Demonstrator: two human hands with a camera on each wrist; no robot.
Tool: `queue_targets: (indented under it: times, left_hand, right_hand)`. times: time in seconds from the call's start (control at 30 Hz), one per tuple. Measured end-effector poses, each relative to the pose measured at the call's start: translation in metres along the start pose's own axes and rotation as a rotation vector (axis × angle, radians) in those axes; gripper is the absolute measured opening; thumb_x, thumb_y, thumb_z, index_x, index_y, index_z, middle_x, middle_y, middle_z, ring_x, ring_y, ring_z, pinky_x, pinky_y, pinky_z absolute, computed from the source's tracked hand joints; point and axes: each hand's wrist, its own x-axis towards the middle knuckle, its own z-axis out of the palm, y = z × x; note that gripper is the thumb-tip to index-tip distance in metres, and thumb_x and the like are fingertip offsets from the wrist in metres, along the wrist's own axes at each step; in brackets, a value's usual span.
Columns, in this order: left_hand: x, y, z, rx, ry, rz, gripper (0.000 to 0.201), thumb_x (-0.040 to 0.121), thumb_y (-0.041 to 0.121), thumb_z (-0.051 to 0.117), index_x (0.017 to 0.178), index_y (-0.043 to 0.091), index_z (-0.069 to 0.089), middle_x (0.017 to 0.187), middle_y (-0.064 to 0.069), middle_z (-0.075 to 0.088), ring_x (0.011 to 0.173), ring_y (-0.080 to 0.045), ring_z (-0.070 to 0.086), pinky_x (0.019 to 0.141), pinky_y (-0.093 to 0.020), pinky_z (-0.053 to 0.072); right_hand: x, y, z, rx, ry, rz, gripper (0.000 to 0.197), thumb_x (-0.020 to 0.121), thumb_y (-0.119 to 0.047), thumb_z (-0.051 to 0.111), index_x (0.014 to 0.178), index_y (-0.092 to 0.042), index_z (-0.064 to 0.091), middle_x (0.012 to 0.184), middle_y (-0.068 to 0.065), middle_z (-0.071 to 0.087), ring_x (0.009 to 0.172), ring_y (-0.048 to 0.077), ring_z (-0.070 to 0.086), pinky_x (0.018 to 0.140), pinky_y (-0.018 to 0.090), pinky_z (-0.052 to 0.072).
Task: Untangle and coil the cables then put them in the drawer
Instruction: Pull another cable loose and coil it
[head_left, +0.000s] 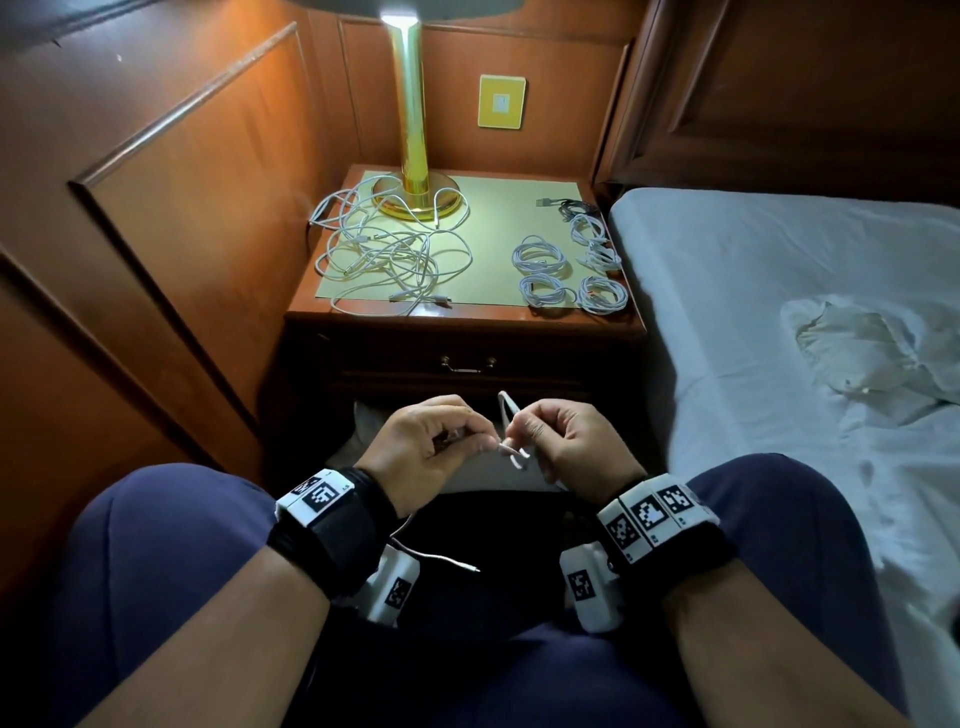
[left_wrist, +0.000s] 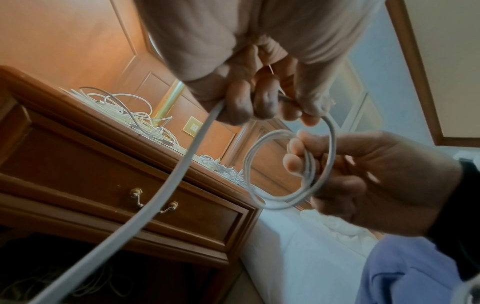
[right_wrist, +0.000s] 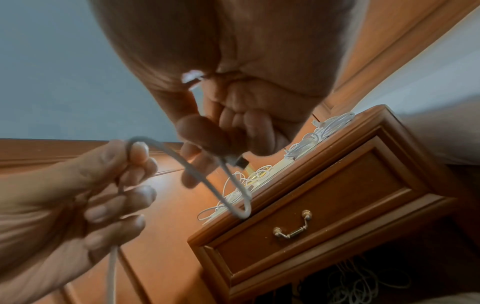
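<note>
Head view | white cable (head_left: 511, 441) held above the lap, near side of the nightstand (head_left: 462, 312) | right hand (head_left: 566, 441) pinches the small coil; left hand (head_left: 431, 441) pinches the feeding strand | risk: slack pinch lets loops spring open; trailing tail (head_left: 441, 558) may snag | drawer (head_left: 462, 364) closed.

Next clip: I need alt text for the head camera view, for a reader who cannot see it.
Both hands, left hand and right hand, wind a thin white cable into a small coil above the person's lap. Ahead, a wooden nightstand carries a tangled heap of white cables, several coiled white cables and a brass lamp; its drawer is closed.
</note>
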Motion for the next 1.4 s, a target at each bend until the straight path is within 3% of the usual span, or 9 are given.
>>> queue_targets:
  times: [0.13,0.3,0.6,0.77,0.87,1.03,1.17,1.27,1.4]
  left_hand:
    - [0.003,-0.004,-0.003,-0.041,0.130,-0.054,0.004,0.088,0.017,0.073,0.085,0.016,0.075,0.084,0.003,0.069,0.079,-0.016,0.064,0.073,-0.031,0.050]
    - [0.002,-0.009,0.000,-0.101,0.212,-0.179,0.003,0.090,0.020,0.073,0.087,0.020,0.073,0.084,0.001,0.072,0.073,-0.030,0.062,0.071,-0.044,0.052]
    - [0.004,-0.008,0.003,-0.070,0.280,-0.184,0.011,0.088,0.008,0.072,0.086,0.016,0.065,0.081,-0.002,0.066,0.073,-0.027,0.062,0.071,-0.035,0.053]
    - [0.003,-0.008,0.000,-0.066,0.280,-0.252,0.014,0.085,0.023,0.078,0.077,0.019,0.068,0.073,-0.008,0.067,0.063,-0.015,0.060,0.061,-0.031,0.051]
    - [0.003,-0.007,0.001,-0.102,0.218,-0.301,0.012,0.090,0.027,0.071,0.081,0.020,0.071,0.074,-0.008,0.070,0.064,-0.009,0.061,0.064,-0.034,0.054]
    - [0.002,-0.002,0.002,-0.331,0.141,-0.315,0.037,0.090,0.052,0.061,0.098,0.018,0.074,0.091,-0.008,0.075,0.081,-0.023,0.070,0.072,-0.035,0.059]
    - [0.000,0.003,0.007,-0.412,0.080,-0.326,0.031,0.082,0.022,0.078,0.108,0.011,0.067,0.099,-0.010,0.075,0.091,-0.020,0.072,0.082,-0.028,0.057]
    - [0.002,0.006,0.010,-0.453,0.070,-0.334,0.024,0.089,-0.003,0.067,0.111,0.006,0.064,0.092,-0.007,0.075,0.083,-0.016,0.072,0.075,-0.023,0.056]
    - [0.005,0.005,0.006,-0.684,0.075,-0.396,0.023,0.091,-0.009,0.057,0.110,0.004,0.058,0.080,-0.007,0.073,0.072,-0.012,0.069,0.071,-0.020,0.055]
  right_hand:
    - [-0.005,-0.007,0.005,0.102,-0.135,0.096,0.031,0.104,-0.016,0.048,0.087,0.006,0.063,0.066,0.009,0.067,0.047,0.003,0.055,0.046,0.012,0.039]
    - [-0.006,-0.014,0.007,0.288,-0.189,0.153,0.032,0.105,-0.011,0.041,0.079,-0.001,0.057,0.057,0.008,0.050,0.038,0.003,0.044,0.040,0.011,0.034]
    - [-0.003,-0.006,0.006,0.451,-0.176,0.162,0.029,0.098,-0.027,0.045,0.074,-0.012,0.051,0.055,-0.002,0.038,0.045,0.010,0.024,0.039,0.019,0.020]
    - [-0.005,-0.010,0.005,0.581,-0.173,0.195,0.034,0.105,-0.020,0.034,0.074,-0.011,0.047,0.058,0.001,0.029,0.042,0.007,0.022,0.035,0.016,0.023]
    - [-0.002,-0.012,0.005,0.667,-0.164,0.218,0.042,0.104,-0.034,0.035,0.069,-0.015,0.046,0.059,0.000,0.026,0.045,0.009,0.018,0.037,0.018,0.019]
    - [-0.002,-0.015,-0.001,0.707,-0.170,0.248,0.044,0.096,-0.051,0.040,0.067,-0.019,0.044,0.058,-0.004,0.027,0.042,0.005,0.019,0.043,0.021,0.012]
    - [-0.002,-0.014,0.003,0.662,-0.143,0.235,0.039,0.100,-0.042,0.040,0.070,-0.018,0.041,0.058,-0.004,0.032,0.042,0.005,0.021,0.039,0.017,0.019]
    - [0.000,-0.013,0.007,0.572,-0.094,0.226,0.039,0.106,-0.035,0.033,0.072,-0.018,0.040,0.057,-0.004,0.034,0.043,0.006,0.022,0.038,0.017,0.020]
    - [0.004,-0.013,0.013,0.443,0.005,0.232,0.041,0.109,-0.030,0.033,0.070,-0.017,0.039,0.055,-0.002,0.034,0.040,0.005,0.023,0.036,0.016,0.019]
